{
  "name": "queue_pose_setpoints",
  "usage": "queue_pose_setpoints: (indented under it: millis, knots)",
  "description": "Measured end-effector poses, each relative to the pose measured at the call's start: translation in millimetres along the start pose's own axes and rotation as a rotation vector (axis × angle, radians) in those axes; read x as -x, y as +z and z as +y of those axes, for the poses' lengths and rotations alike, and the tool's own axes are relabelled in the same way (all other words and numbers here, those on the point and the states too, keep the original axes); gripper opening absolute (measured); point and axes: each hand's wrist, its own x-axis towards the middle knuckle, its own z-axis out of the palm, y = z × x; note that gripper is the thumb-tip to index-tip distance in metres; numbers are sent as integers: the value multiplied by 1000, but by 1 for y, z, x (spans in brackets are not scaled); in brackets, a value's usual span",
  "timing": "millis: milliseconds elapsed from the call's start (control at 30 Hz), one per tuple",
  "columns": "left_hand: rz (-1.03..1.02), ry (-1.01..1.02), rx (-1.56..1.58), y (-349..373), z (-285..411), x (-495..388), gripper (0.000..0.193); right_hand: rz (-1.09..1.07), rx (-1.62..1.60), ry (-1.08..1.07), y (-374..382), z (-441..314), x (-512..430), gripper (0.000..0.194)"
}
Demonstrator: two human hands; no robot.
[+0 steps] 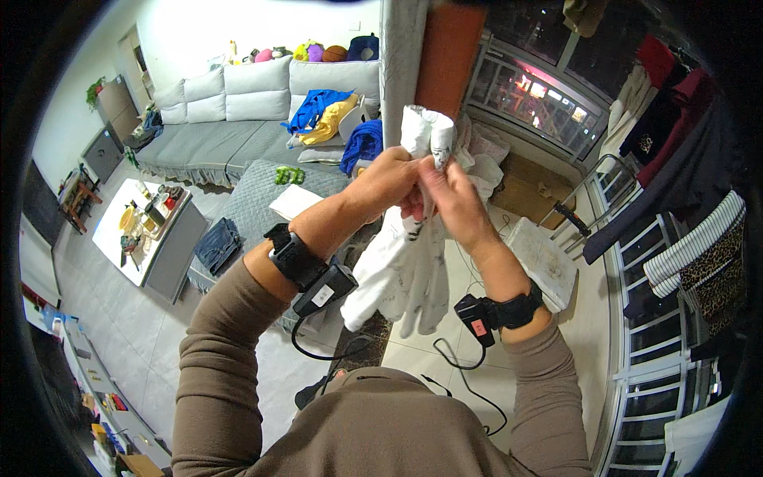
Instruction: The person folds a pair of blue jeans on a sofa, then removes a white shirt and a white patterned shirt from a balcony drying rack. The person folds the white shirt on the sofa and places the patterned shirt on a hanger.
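Note:
Both my hands meet in front of me on a bunched white garment [393, 268] with dark printed marks. My left hand [393, 179] grips it from the left side. From the right, my right hand [450, 191] pinches it with the thumb on top. A rolled or folded end of the cloth sticks up above my fingers, while several long folds hang below them. Which layers each hand holds is partly hidden by the fingers. Each forearm wears a black strap with a small cabled box.
Left are a grey sofa [262, 140], an ottoman [244, 191] with folded jeans [217, 244], and a cluttered low table [113, 238]. Clothes [661, 131] hang at right above a white railing. A white foam box lid [539, 262] lies near a metal-framed chair [581, 208].

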Motion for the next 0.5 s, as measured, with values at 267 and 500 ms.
queue_pose_setpoints:
  millis: [267, 500]
  knots:
    - [-49, 182, -402, -5, 7, 15, 49, -23, 383, -230, 0, -5, 15, 38]
    - [133, 132, -613, -4, 3, 20, 61, 58, 218, -135, -1, 4, 18, 25]
